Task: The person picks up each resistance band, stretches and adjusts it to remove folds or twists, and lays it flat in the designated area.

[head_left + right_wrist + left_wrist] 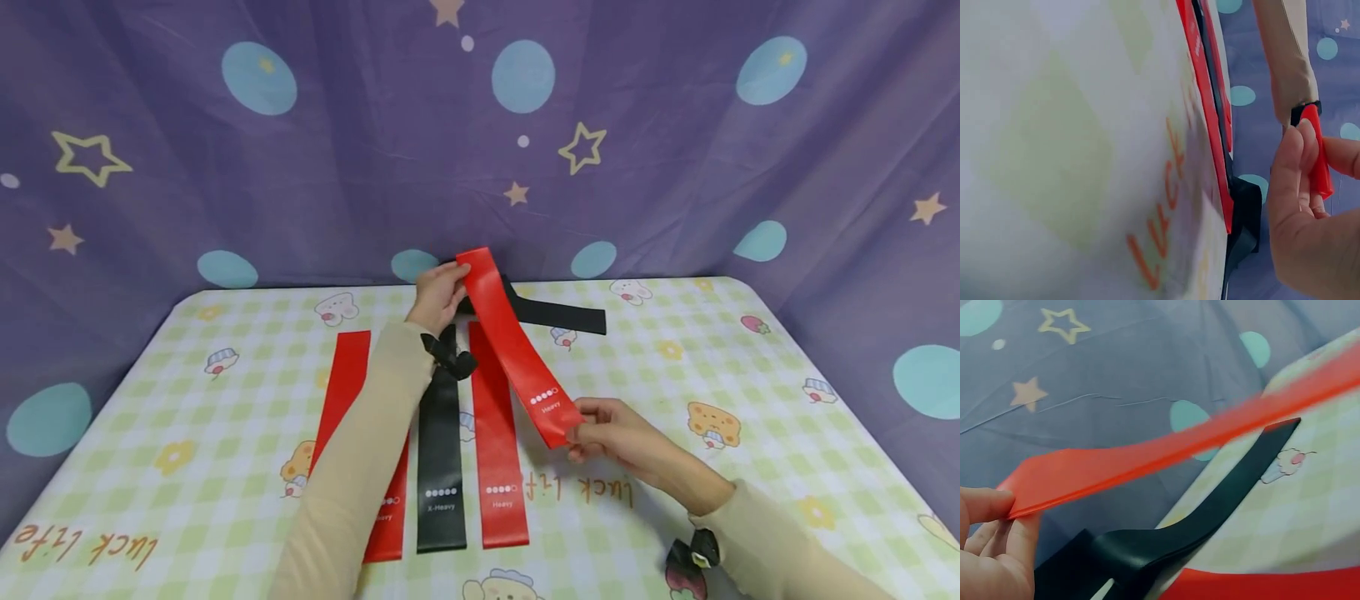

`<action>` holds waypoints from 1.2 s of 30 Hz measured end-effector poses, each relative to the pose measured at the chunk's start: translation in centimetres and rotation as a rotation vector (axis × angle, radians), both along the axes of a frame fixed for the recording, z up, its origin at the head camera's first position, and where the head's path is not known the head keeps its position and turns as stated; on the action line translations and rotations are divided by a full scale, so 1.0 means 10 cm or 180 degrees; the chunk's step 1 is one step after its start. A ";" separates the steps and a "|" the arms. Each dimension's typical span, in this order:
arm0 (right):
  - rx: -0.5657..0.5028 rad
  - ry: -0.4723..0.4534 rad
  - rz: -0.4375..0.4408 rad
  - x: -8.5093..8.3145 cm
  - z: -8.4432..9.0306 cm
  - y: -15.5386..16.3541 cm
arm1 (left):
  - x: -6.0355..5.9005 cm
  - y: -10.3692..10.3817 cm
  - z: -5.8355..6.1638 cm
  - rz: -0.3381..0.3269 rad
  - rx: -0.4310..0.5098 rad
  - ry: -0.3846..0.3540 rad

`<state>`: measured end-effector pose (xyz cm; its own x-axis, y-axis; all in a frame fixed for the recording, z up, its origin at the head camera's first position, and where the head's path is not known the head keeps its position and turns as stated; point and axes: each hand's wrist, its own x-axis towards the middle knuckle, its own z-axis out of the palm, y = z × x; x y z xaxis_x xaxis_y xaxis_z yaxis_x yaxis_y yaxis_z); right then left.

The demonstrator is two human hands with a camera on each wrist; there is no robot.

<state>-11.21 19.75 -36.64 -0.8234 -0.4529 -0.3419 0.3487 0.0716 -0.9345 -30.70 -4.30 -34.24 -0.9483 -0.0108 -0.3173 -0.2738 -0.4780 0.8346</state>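
A red resistance band [516, 350] marked "Heavy" hangs stretched above the table between my two hands. My left hand [441, 293] pinches its far end, which the left wrist view shows as a red band [1147, 464] held at my fingertips [988, 506]. My right hand [611, 435] pinches the near end, seen edge-on in the right wrist view as a red band [1317, 156]. Flat on the tablecloth below lie a red band [497, 450], a black band [441, 454] marked "X-Heavy" and another red band [352, 392] partly under my left sleeve. A further black band [558, 314] lies across the far side.
The table [750, 392] wears a green-checked cloth with cartoon prints and "luck life" lettering. A purple curtain [300, 150] with stars and dots hangs behind and beside it. Black straps hold cameras on both wrists.
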 end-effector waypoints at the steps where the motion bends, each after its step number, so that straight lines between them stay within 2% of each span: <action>1: -0.0016 -0.0023 0.0031 0.03 -0.01 0.01 | 0.03 0.03 0.01 -0.0049 -0.0051 -0.0007; 8: -0.0042 -0.0217 0.0172 0.18 -0.06 0.08 | 0.03 0.25 -0.15 -0.0210 -0.0535 -0.0183; 15: -0.0071 -0.0363 0.0311 0.33 -0.09 0.10 | 0.10 0.42 -0.26 -0.0403 -0.0749 -0.0196; 24: 0.0154 -0.0355 0.0362 0.44 -0.15 0.12 | 0.14 0.54 -0.39 -0.0556 -0.1164 -0.0132; 29: 0.0203 -0.0366 0.0373 0.48 -0.17 0.12 | 0.17 0.56 -0.45 -0.0573 -0.1379 -0.0030; 36: 0.0432 -0.0353 0.0428 0.49 -0.16 0.10 | 0.17 0.60 -0.58 -0.0612 -0.1966 0.0182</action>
<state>-6.36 20.74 -38.23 -0.7126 -0.4997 -0.4924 0.4277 0.2468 -0.8696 -29.03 1.67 -40.05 -0.9667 -0.0035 -0.2560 -0.2537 0.1478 0.9559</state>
